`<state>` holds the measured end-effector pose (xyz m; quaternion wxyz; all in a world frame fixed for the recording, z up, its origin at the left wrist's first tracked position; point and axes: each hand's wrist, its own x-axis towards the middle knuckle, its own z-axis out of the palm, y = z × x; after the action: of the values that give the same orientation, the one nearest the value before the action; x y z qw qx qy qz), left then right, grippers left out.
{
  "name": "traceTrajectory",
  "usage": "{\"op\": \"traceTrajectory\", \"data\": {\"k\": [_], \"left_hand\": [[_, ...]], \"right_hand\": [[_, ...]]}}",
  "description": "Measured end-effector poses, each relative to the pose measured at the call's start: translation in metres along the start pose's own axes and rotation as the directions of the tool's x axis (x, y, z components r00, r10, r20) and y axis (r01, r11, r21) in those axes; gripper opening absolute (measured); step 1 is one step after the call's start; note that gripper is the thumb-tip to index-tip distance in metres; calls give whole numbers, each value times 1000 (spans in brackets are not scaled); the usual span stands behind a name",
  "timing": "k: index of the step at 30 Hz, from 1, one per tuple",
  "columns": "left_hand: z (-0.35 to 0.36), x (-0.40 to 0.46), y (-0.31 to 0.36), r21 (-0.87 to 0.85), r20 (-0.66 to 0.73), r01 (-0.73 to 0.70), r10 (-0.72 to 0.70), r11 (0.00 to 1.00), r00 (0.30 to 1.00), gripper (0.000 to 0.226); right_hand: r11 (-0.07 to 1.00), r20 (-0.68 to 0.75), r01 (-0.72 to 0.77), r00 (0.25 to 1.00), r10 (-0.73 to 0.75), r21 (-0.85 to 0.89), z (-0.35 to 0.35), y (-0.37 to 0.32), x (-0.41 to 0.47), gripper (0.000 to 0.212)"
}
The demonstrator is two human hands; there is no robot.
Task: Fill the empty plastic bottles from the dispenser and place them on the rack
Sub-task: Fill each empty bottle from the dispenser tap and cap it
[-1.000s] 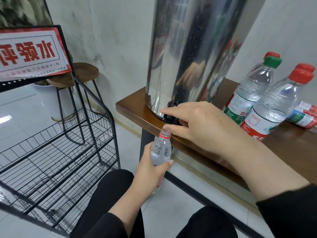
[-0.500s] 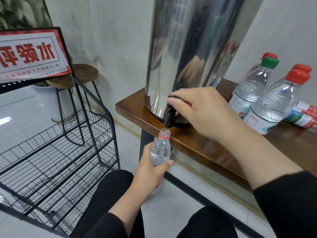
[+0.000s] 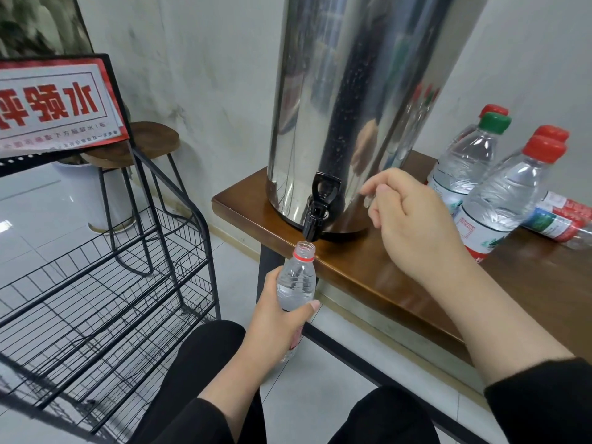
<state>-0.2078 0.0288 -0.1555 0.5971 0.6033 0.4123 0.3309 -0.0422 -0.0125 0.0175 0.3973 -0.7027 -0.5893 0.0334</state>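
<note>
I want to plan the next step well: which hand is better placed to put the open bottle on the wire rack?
Probably the left. The left hand already grips the open bottle under the tap, and the wire rack stands on that side. The right hand is free, over the table.

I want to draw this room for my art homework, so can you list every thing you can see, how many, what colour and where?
Tall shiny steel water dispenser: one, silver with a black tap, on the table's left end.
Brown wooden table: one, against the wall.
Uncapped clear plastic bottle: one, red neck ring, under the tap.
Capped clear plastic bottles: four upright, three red caps, one green cap, right of the dispenser; one more lying down.
Black wire rack: one, on the left.
Red and white sign: one, atop the rack.
Round wooden stool: one, behind the rack.
Left hand: grips the uncapped bottle.
Right hand: loosely curled beside the tap, holding nothing.
</note>
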Motion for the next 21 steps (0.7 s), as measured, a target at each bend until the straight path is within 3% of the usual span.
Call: {"op": "traceTrajectory", "data": {"k": [6,15,21], "left_hand": [[1,-1,-1,18,29,-16,16,1000,999,71],[2,-25,3,54,155,-43,34,998,987,65],[14,-44,11,17,232,-69,63,997,971,65]], "right_hand": [[998,-20,-56,998,55,-43,-19,4,-9,26],[1000,-92,-12,996,11,-6,-35,3,-31,66],[998,89,32,996,-26,-61,-45,3,-41,53]]}}
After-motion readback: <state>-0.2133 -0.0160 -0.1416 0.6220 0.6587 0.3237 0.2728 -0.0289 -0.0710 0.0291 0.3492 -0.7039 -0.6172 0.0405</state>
